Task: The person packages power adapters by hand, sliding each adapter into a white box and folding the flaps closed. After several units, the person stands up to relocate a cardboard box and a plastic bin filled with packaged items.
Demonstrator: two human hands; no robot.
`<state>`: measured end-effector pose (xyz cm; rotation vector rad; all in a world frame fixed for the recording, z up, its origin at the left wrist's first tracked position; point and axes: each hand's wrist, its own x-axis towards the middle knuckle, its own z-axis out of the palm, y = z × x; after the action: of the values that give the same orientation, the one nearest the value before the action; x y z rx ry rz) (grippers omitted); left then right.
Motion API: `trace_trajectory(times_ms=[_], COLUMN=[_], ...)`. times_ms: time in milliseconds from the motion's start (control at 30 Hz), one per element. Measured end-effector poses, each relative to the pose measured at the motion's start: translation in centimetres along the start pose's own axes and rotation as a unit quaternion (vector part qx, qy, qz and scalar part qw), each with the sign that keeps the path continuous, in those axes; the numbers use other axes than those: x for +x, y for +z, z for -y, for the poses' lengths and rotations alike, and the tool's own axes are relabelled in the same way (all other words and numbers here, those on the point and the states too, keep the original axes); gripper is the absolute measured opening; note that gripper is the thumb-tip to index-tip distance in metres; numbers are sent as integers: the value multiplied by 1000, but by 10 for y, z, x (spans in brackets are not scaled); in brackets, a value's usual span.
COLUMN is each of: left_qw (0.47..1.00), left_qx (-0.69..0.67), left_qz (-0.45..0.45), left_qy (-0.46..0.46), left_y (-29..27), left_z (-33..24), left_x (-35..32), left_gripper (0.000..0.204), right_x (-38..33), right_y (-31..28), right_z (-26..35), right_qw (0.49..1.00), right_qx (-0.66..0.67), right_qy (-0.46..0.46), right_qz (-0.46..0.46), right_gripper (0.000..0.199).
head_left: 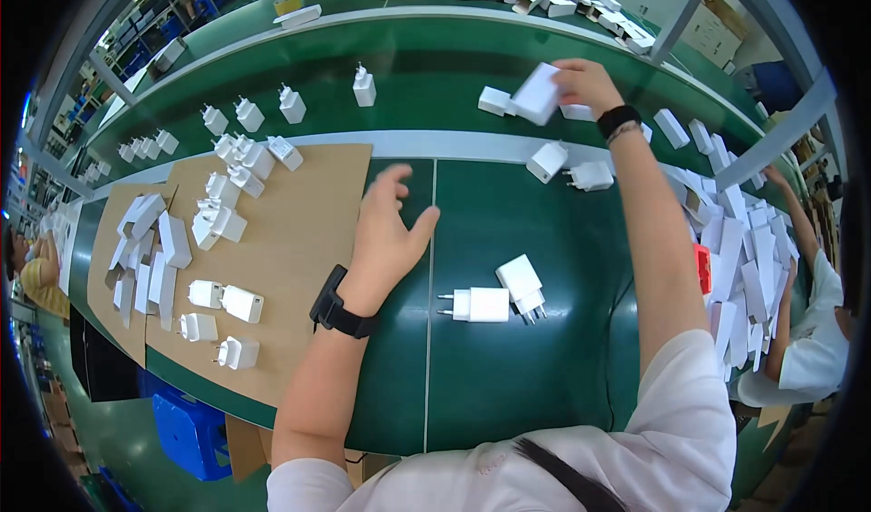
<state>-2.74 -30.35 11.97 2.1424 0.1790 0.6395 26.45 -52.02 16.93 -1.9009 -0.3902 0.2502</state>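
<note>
My right hand [585,86] reaches to the far side of the bench and grips a small white box [537,93], blurred at its edge. Just left of that box sits another white box [494,101]. My left hand [390,226] hovers over the right edge of the cardboard sheet [308,240], fingers apart, holding nothing. Two white plug chargers, one lying flat [481,305] and one tilted against it [520,279], rest on the green table in front of me. Two more chargers, one [547,161] beside the other [592,176], lie below my right hand.
Several chargers [240,303] and white boxes [172,240] lie on the cardboard. More chargers stand along the green ledge [363,86]. A heap of white boxes [744,267] and a red object [702,269] lie at right, beside a co-worker's arm [798,213]. A metal post [780,131] rises there.
</note>
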Motion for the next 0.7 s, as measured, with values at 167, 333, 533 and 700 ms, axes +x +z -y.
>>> trace_trajectory(times_ms=[167,333,533,700], left_qw=[968,982,988,950], left_qx=[-12,42,20,212], left_qz=[245,181,66,-216], left_qy=[57,29,135,-77], left_y=[3,-11,-42,-207], left_z=[-11,3,-35,-33], left_x=[8,5,-7,-41], left_gripper=[40,34,23,18], right_x=[74,59,67,13], right_y=[-64,64,53,38], right_z=[-55,-34,-34,34], right_qw=[943,841,820,954], right_qx=[-310,-493,-425,-178], right_qy=[-108,-212,-382,-240], right_qz=[-50,72,35,25], right_gripper=[52,65,63,48])
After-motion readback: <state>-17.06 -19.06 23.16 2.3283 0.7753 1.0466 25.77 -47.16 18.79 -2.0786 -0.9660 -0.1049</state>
